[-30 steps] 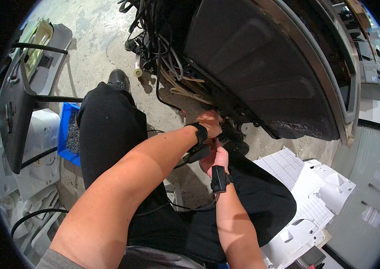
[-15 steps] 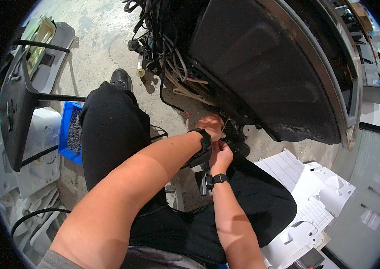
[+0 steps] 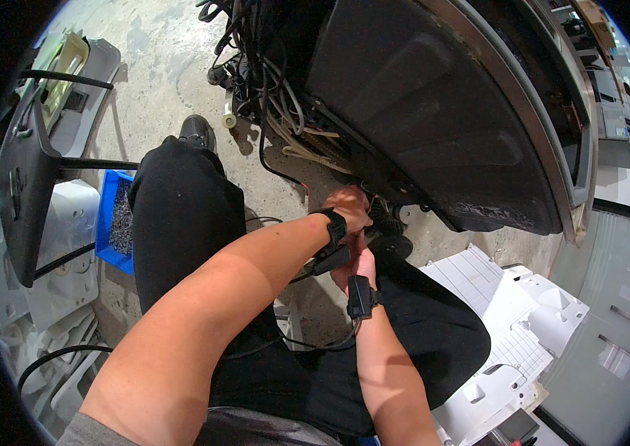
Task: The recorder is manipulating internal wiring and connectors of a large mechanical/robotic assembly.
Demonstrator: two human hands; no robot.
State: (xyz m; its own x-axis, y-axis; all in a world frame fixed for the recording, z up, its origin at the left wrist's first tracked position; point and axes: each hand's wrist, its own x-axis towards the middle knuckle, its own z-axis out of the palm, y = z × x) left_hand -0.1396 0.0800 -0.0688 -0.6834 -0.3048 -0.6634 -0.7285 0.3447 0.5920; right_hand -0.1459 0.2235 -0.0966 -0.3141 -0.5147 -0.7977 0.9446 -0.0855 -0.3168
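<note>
My left hand [image 3: 348,207] is closed beside a bundle of cables [image 3: 285,111] at the lower edge of a large dark machine [image 3: 426,111]. My right hand [image 3: 360,262] sits just below it, its palm turned upward and its fingertips meeting the left ones. Whatever the fingers of both hands pinch is hidden or too small to name. Left of my left hand, a black cable [image 3: 269,165] ends in a red tip. A dark ribbed hose [image 3: 386,217] lies just right of my fingers. Each wrist wears a black strap, and a small black box [image 3: 360,296] sits on the right one.
A blue bin [image 3: 114,245] with many small dark pieces stands left of my leg. White plastic panels [image 3: 508,305] lie to the right, and more white parts [image 3: 69,260] are stacked at left behind a grey-black panel [image 3: 21,186]. A pale roller-like piece [image 3: 229,119] rests on the concrete floor.
My right forearm has rolled, so its palm faces up more and the black box shows on top of the wrist. My left hand has barely shifted.
</note>
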